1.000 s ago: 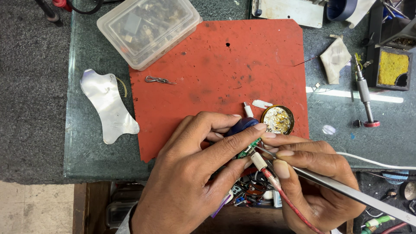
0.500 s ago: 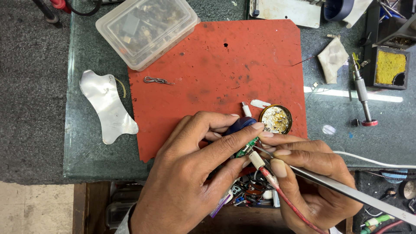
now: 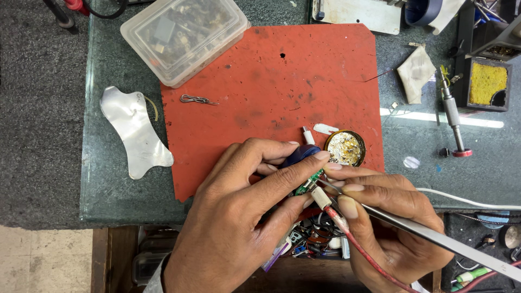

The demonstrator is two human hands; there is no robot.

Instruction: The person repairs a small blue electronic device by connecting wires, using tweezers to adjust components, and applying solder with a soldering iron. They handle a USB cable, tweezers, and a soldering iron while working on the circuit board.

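My left hand (image 3: 239,217) pinches a small green circuit board (image 3: 308,183) between thumb and fingers, with a dark blue part (image 3: 301,153) tucked under the fingertips. A red wire with a white connector (image 3: 321,197) runs off the board toward me. My right hand (image 3: 391,217) grips long metal tweezers (image 3: 434,234), whose tips touch the board's end. Both hands hover over the near edge of a red work mat (image 3: 271,81) on a grey-green table (image 3: 116,59).
A round tin of flux (image 3: 345,148) and two small white pieces (image 3: 324,129) sit beside my fingers. A clear plastic parts box (image 3: 184,35), a metal clip (image 3: 196,100), a shiny metal plate (image 3: 133,130), a screwdriver (image 3: 451,116) and a yellow sponge holder (image 3: 487,82) surround the mat.
Both hands stay on the board and tweezers. The tweezer tips have shifted only slightly at the board's end; the view has barely moved.
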